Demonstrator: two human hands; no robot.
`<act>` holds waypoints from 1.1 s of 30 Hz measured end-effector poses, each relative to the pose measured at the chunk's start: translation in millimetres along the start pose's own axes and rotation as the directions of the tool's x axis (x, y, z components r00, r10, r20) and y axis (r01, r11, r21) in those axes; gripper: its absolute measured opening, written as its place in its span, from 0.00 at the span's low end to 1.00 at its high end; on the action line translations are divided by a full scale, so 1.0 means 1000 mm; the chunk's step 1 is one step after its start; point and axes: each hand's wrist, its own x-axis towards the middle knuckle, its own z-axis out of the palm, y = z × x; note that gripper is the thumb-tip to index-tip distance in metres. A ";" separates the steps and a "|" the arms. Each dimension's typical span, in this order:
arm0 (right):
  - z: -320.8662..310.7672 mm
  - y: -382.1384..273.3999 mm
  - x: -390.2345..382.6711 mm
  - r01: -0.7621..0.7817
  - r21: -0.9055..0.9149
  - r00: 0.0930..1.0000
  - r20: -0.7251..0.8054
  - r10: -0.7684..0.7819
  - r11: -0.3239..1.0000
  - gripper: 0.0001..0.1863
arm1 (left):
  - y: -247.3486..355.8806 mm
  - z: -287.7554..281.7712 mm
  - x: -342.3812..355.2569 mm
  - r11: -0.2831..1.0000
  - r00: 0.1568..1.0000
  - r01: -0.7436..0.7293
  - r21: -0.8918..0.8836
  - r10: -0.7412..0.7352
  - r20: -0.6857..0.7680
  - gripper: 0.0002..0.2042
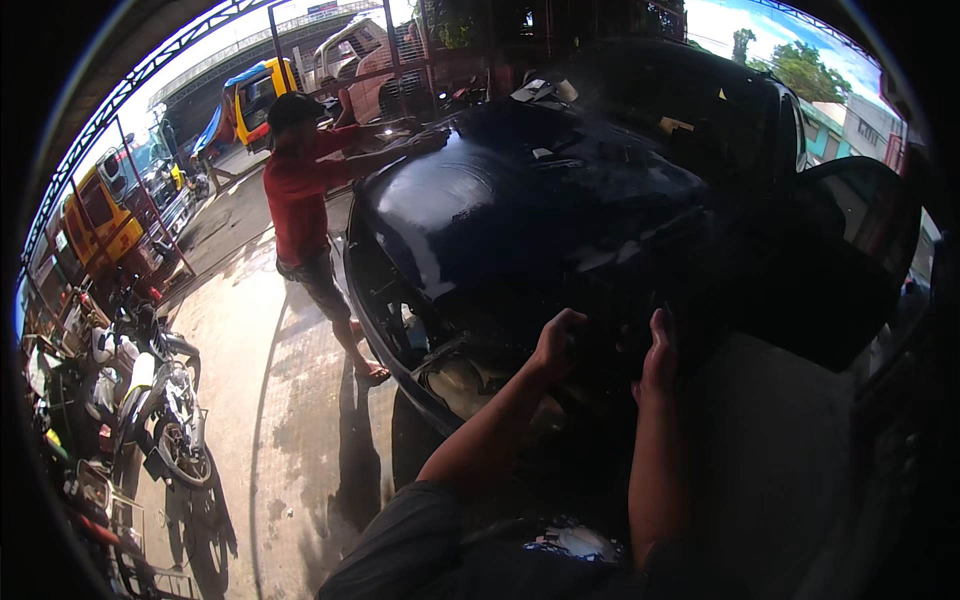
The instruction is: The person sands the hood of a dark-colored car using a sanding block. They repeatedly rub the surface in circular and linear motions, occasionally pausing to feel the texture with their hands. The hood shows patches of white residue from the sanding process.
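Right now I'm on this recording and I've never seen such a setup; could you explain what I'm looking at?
There is no machine: a person works bare-handed, filmed by a wide fisheye camera on the head, which bends straight edges. The left hand and right hand are raised beside a dark car's hood; shadow hides whether they hold anything. Pale patches on the hood look mostly like reflections, and a tan scrap shows by the windshield. A co-worker in red reaches over the hood; a motorcycle stands at left.
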 end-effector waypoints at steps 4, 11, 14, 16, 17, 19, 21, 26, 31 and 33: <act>0.013 0.000 -0.021 0.408 -0.200 0.913 0.092 -0.397 0.891 0.30 | -0.018 -0.017 0.002 0.336 0.862 -0.449 0.828 0.407 0.303 0.17; 0.016 0.028 -0.029 0.412 -0.113 0.911 0.031 -0.412 0.904 0.29 | -0.062 0.011 0.000 0.598 0.974 -0.208 0.774 0.056 0.219 0.28; -0.005 0.040 -0.029 0.562 -0.522 0.800 0.147 -0.581 0.642 0.30 | -0.072 0.022 -0.009 0.571 0.874 -0.480 0.666 0.242 0.422 0.38; -0.021 0.046 -0.031 0.580 -0.795 0.670 0.341 -0.660 0.178 0.30 | -0.078 0.024 -0.013 0.518 0.855 -0.516 0.683 0.264 0.446 0.40; -0.029 0.049 -0.032 0.600 -0.748 0.691 0.306 -0.655 0.283 0.29 | -0.083 0.024 -0.015 0.526 0.859 -0.508 0.683 0.245 0.450 0.40; -0.043 0.055 -0.039 0.612 -0.747 0.689 0.341 -0.640 0.261 0.29 | -0.095 0.023 -0.017 0.527 0.875 -0.475 0.705 0.198 0.442 0.39; -0.056 0.060 -0.048 0.532 -0.607 0.819 0.192 -0.541 0.590 0.33 | -0.111 0.023 -0.021 0.515 0.888 -0.452 0.728 0.183 0.422 0.38; -0.079 0.054 -0.071 0.050 0.172 0.994 0.086 -0.066 0.984 0.42 | -0.136 0.039 -0.030 0.691 0.929 -0.348 0.634 0.164 0.331 0.44; -0.105 0.030 -0.086 0.121 -0.168 0.969 0.234 -0.080 0.978 0.45 | -0.137 0.045 -0.011 0.824 0.979 -0.105 0.557 -0.014 0.205 0.49; -0.120 0.029 -0.086 0.171 -0.353 0.979 0.167 -0.118 0.920 0.44 | -0.148 0.040 0.000 0.841 0.966 0.005 0.542 -0.144 0.214 0.49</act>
